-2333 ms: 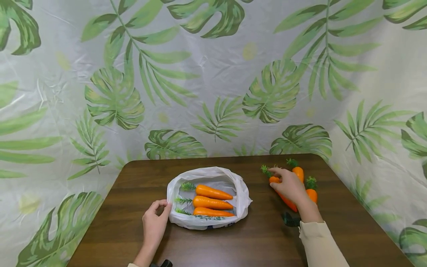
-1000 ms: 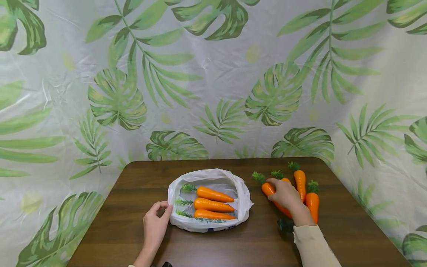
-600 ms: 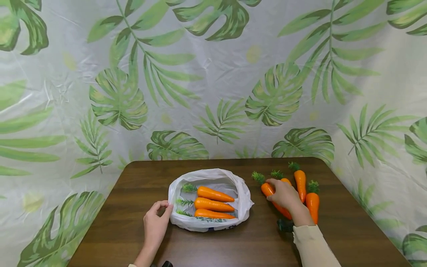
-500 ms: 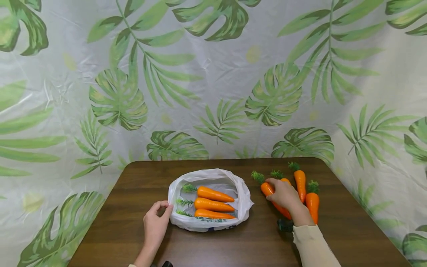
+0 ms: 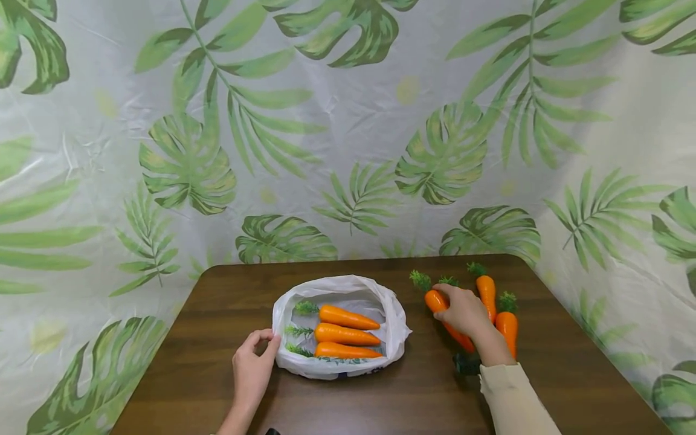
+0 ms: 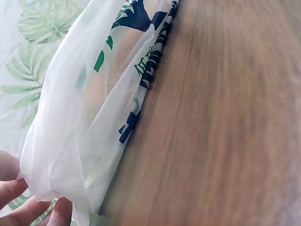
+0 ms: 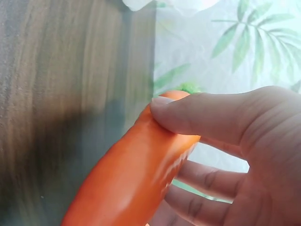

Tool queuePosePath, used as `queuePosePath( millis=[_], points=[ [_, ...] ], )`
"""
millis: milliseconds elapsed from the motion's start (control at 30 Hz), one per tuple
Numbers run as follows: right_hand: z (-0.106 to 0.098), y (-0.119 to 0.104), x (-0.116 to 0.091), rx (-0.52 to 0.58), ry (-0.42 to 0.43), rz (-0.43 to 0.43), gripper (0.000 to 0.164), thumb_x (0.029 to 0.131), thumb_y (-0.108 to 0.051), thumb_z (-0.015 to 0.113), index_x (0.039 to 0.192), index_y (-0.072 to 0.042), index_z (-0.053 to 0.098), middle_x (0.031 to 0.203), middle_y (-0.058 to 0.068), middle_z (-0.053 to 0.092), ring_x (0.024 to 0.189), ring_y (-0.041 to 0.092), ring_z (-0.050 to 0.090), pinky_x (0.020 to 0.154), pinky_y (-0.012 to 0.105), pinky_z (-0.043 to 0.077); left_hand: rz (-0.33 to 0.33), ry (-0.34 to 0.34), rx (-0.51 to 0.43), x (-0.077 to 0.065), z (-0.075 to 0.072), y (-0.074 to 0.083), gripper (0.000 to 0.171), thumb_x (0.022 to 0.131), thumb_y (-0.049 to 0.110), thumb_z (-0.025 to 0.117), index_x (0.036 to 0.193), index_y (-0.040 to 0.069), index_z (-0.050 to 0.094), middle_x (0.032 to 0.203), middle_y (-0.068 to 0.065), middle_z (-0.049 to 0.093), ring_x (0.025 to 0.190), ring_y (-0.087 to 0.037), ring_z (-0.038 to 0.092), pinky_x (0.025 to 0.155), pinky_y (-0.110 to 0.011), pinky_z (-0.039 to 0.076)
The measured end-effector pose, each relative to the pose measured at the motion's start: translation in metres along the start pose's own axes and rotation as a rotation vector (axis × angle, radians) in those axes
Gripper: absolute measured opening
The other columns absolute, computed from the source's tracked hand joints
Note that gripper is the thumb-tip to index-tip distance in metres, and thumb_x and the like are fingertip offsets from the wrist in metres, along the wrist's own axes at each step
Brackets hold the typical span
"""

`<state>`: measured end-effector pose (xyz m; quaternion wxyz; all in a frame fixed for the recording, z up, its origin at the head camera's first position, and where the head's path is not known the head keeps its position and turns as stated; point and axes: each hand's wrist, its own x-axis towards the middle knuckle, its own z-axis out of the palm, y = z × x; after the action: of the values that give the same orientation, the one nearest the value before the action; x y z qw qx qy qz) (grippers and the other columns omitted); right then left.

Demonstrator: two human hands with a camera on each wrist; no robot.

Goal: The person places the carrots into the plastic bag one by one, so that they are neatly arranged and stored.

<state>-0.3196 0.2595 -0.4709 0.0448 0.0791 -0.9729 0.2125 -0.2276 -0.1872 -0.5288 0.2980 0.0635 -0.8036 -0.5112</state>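
Note:
In the head view my right hand (image 5: 464, 311) grips an orange carrot (image 5: 437, 301) with a leafy green top, at the table's right. Up close in the right wrist view, the thumb presses on the thick end of that carrot (image 7: 136, 165), with fingers beneath. A white plastic bag (image 5: 402, 329) lies at the centre, its mouth spread wide, and three carrots (image 5: 348, 333) rest inside, leafy ends to the left. At the bag's left rim, my left hand (image 5: 252, 365) pinches the plastic between thumb and fingers, as the left wrist view also shows on the bag (image 6: 61, 141).
Two more carrots lie to the right of my right hand, one farther back (image 5: 486, 293) and one nearer (image 5: 507, 329). Behind the hand pokes a green leafy top (image 5: 448, 281), its carrot mostly hidden. The brown table (image 5: 217, 314) ends at a leaf-printed curtain (image 5: 348, 121).
My right hand took hold of the carrot and drew it left and nearer, away from the others; lately it has risen slightly with it. The left hand stays at the bag's rim.

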Motion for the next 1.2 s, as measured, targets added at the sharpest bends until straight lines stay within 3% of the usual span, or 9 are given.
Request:
queuePosePath(
  millis=[267,733,1200],
  points=[
    [-0.006,-0.003,0.003,0.014,0.011,-0.023,0.066,0.083,-0.022,0.081,0.143,-0.012,0.055,0.116,0.019,0.067,0.076,0.025,0.06,0.068,0.047,0.051,0.014,0.006,0.006,0.001,-0.001,0.0,0.008,0.086,0.009,0.08,0.083,0.012,0.073,0.096,0.001,0.075,0.097,-0.02,0.07,0.084,-0.031,0.05],
    [-0.018,-0.02,0.0,0.008,0.022,-0.039,0.067,0.084,-0.023,0.081,0.144,-0.013,0.054,0.119,0.019,0.067,0.081,0.026,0.061,0.071,0.047,0.051,-0.003,-0.01,-0.014,0.0,-0.002,0.0,0.009,0.086,0.009,0.08,0.083,0.012,0.072,0.096,0.004,0.074,0.098,-0.016,0.069,0.083,-0.011,0.043],
    [-0.024,-0.047,0.001,-0.003,0.035,-0.077,0.067,0.083,-0.024,0.081,0.144,-0.017,0.055,0.119,0.013,0.067,0.083,0.027,0.061,0.067,0.043,0.049,-0.013,-0.007,-0.007,0.0,-0.002,0.002,0.008,0.086,0.011,0.079,0.083,0.012,0.072,0.097,0.002,0.075,0.099,-0.018,0.069,0.084,-0.016,0.045]
  ],
)
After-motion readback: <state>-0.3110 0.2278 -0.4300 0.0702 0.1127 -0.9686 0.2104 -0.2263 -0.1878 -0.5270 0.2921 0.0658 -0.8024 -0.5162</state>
